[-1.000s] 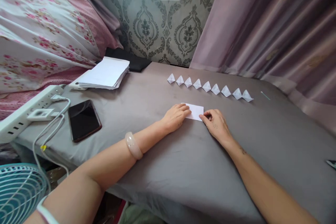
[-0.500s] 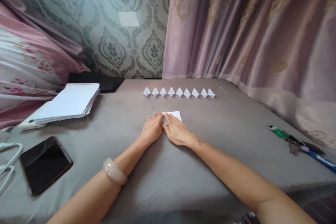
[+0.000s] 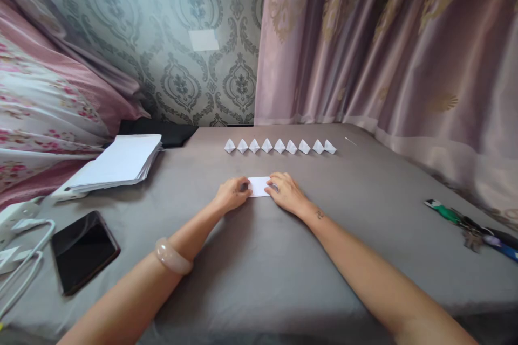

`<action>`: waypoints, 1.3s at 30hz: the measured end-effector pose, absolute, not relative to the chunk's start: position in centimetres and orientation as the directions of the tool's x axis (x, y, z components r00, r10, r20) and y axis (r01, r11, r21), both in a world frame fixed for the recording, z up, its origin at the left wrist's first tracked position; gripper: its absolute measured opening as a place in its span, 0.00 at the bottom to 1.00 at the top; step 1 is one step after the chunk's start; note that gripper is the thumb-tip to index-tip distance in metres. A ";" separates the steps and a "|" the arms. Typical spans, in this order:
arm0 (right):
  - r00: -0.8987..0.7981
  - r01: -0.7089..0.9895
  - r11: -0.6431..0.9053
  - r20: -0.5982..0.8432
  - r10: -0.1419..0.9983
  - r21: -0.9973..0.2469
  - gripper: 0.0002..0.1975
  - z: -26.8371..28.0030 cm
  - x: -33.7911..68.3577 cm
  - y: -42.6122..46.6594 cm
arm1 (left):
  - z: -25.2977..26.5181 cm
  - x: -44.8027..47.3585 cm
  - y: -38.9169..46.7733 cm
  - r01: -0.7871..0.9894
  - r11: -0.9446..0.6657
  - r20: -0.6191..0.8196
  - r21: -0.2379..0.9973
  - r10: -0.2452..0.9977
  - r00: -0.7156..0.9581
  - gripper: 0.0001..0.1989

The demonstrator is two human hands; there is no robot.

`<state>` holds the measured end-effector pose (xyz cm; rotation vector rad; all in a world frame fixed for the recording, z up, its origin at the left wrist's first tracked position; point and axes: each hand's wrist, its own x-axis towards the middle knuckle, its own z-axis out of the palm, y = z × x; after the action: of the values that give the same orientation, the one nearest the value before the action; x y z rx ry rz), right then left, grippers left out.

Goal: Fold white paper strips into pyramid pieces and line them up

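A small white rectangle of folded paper [image 3: 259, 187] lies on the grey-covered table between my hands. My left hand [image 3: 234, 193], with a pale bangle [image 3: 173, 256] further down the arm, pinches its left end between thumb and fingers. At the right end, my right hand [image 3: 285, 191] grips the paper the same way, its fingers curled. Beyond the hands stands a row of several small white folded-paper shapes [image 3: 279, 146] with pointed tops, spaced side by side.
On the left are a stack of white paper [image 3: 121, 159], a black flat case [image 3: 172, 132], a dark phone [image 3: 86, 250] and white charging cables [image 3: 30, 261]. Keys [image 3: 472, 240] on a strap lie at the right. A patterned wall and curtains [image 3: 343, 38] border the far side.
My hands have moved apart from pressing over the paper to holding its two ends. The paper now shows as a plain rectangle between them. The view has shifted slightly.
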<state>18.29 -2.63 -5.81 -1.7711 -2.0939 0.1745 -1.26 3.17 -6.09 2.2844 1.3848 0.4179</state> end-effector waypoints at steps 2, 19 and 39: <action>-0.084 0.929 0.159 0.227 0.970 -0.335 0.19 -6.3 18.3 -2.7 | -5.7 -0.8 3.2 0.794 -0.316 0.043 0.520 0.938 0.345 0.19; -0.051 0.930 0.135 0.244 0.969 -0.342 0.23 -6.8 18.0 -3.0 | -7.5 -0.6 2.6 0.462 -0.201 0.115 0.864 0.971 0.207 0.16; 0.131 0.768 0.250 0.527 0.840 -0.590 0.31 -6.7 17.8 -2.8 | -5.4 -0.8 0.7 0.135 -0.415 0.400 0.900 0.908 0.126 0.14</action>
<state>17.83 -2.82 -6.70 -1.5184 -1.6350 0.1017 -0.84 0.68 -5.39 1.6838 1.0226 1.3567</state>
